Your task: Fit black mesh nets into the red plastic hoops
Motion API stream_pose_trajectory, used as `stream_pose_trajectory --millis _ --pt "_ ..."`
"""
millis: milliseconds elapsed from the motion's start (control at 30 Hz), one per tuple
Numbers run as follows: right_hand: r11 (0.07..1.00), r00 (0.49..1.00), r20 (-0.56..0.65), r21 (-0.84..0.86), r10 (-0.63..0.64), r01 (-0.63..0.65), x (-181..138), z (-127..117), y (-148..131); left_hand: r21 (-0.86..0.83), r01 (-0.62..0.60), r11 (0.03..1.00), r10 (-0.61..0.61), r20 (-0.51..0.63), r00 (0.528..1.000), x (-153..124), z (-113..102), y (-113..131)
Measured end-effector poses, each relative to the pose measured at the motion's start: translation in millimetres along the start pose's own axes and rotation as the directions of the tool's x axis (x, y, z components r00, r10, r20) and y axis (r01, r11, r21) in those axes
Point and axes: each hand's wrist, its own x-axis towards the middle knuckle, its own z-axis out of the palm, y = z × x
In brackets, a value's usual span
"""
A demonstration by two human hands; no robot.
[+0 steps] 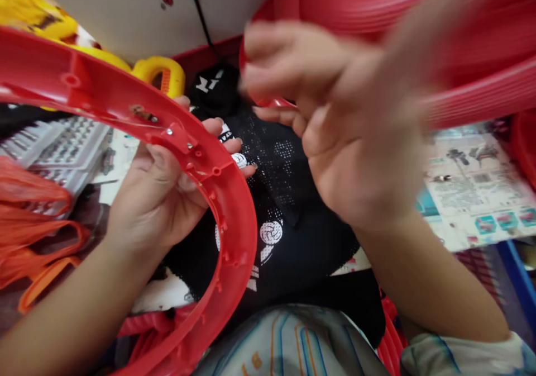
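My left hand [161, 197] is closed around a curved red plastic ring part [238, 208], thumb on the inner side and fingertips showing past the outer edge. The part's hollow side faces me, with ribs, screw posts, small shiny metal bits and a thin strand inside. My right hand [335, 108] is raised to the right of the part, apart from it. Its fingers bend to the left and are smeared by motion, so I cannot make out whether they hold anything. A black cloth with white prints [288, 197] lies beneath both hands.
Large red ribbed plastic pieces [469, 102] fill the upper right. Yellow plastic parts [163, 74] stand behind the ring. Clear plastic trays [79, 141] and an orange plastic bag [33, 219] are at left. A printed sheet [477, 191] lies at right.
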Motion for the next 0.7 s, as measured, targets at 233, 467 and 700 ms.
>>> stream_pose_trajectory --millis 233,467,700 --pt "0.987 0.738 0.674 0.114 0.004 -0.110 -16.0 -9.7 -24.5 -0.046 -0.035 0.998 0.035 0.003 0.999 3.5 3.4 -1.9" --pt "0.990 0.730 0.683 0.113 -0.013 -0.088 -25.3 -3.9 -25.0 -0.072 -0.069 0.995 0.069 -0.002 0.998 3.3 5.6 -3.7" --pt "0.967 0.689 0.718 0.095 0.097 -0.235 -26.1 -7.4 -31.0 -0.067 0.000 0.998 -0.002 -0.041 0.999 2.5 11.2 -7.6"
